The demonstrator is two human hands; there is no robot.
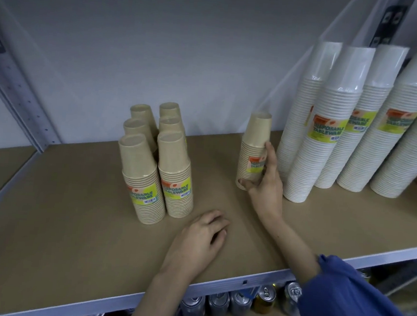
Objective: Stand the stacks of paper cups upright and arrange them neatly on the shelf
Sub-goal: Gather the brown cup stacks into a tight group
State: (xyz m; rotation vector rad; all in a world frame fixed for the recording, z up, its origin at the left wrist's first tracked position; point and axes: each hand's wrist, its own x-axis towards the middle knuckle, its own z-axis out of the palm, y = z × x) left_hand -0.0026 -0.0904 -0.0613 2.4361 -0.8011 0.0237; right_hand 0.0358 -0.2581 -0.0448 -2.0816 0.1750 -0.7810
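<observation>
Several short brown paper-cup stacks (151, 168) stand upright in two rows on the brown shelf board (72, 222). One more brown stack (253, 146) stands upright apart from them to the right. My right hand (266, 187) grips this stack low down, thumb at its base and fingers on its right side. My left hand (203, 237) rests on the board in front of the two rows, fingers loosely curled, holding nothing.
Several tall white cup stacks (329, 132) with yellow labels stand at the right, close to the held stack. A grey metal upright (20, 93) rises at the left. Drink cans (241, 302) line the shelf below the front edge.
</observation>
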